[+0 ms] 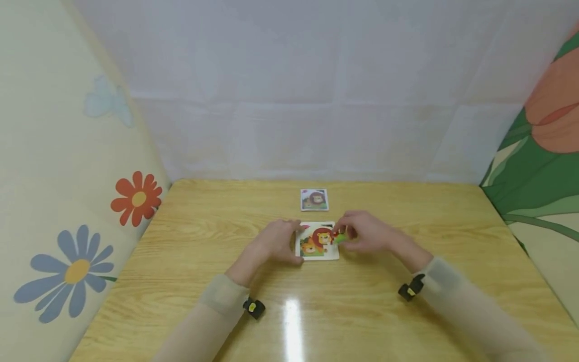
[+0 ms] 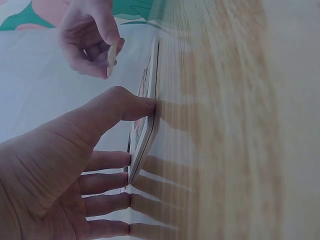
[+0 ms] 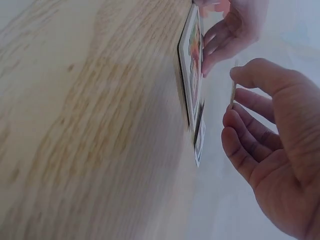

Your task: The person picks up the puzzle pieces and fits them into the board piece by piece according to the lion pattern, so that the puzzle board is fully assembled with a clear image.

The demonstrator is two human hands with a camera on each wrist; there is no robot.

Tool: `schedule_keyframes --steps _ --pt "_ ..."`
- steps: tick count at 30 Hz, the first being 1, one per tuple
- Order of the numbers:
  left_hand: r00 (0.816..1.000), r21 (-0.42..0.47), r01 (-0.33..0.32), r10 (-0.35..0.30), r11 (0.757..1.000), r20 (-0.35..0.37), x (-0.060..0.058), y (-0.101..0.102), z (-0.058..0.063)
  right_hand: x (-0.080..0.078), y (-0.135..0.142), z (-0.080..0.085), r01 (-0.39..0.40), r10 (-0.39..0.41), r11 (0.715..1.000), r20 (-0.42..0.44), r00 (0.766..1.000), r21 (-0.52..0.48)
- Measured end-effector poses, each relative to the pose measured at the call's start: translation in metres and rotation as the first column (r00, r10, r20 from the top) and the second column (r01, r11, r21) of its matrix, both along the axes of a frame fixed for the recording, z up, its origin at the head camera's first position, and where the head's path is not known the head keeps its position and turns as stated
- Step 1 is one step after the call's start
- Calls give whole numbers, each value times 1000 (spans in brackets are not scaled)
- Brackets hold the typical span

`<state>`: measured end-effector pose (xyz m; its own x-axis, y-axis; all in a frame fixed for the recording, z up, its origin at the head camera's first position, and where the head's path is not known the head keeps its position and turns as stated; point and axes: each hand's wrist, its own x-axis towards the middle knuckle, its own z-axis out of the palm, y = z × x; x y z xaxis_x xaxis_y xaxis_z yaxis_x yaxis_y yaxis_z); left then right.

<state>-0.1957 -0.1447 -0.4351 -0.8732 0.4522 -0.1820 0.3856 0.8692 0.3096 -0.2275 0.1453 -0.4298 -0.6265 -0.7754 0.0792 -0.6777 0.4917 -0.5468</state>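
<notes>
A square jigsaw puzzle board [image 1: 332, 256] with a white border and a picture of lions lies on the table. My left hand [image 1: 278, 241] holds it at its left side, thumb by the near corner and index finger by the far one; the left wrist view shows the thumb and fingertips against its edges. Over the board's right side, my right hand [image 1: 367, 233] pinches a small puzzle piece [image 1: 340, 238], green and red on its face. Edge-on in the right wrist view, that piece [image 3: 233, 94] sits between thumb and fingers, raised off the board.
Behind the board lies a smaller lion picture card [image 1: 314, 200]. Wood-grain table [image 1: 217, 216] surrounds both, with a white cloth [image 1: 289, 136] hanging at its far edge. Flower-painted panels [image 1: 40, 166] stand at the left and right.
</notes>
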Motion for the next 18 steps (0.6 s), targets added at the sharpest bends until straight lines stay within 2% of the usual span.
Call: schedule_keyframes --steps 8,14,18 --pt "1000 20 -10 10 1000 4 2 0 -1 0 -12 -7 -2 2 1000 30 1000 -1" --pt "1000 28 -3 3 1000 2 1 1 -1 3 -18 -10 11 -12 1000 99 995 17" --pt "1000 32 -5 5 999 -2 0 1 -1 5 -20 -10 10 -13 999 99 995 37"
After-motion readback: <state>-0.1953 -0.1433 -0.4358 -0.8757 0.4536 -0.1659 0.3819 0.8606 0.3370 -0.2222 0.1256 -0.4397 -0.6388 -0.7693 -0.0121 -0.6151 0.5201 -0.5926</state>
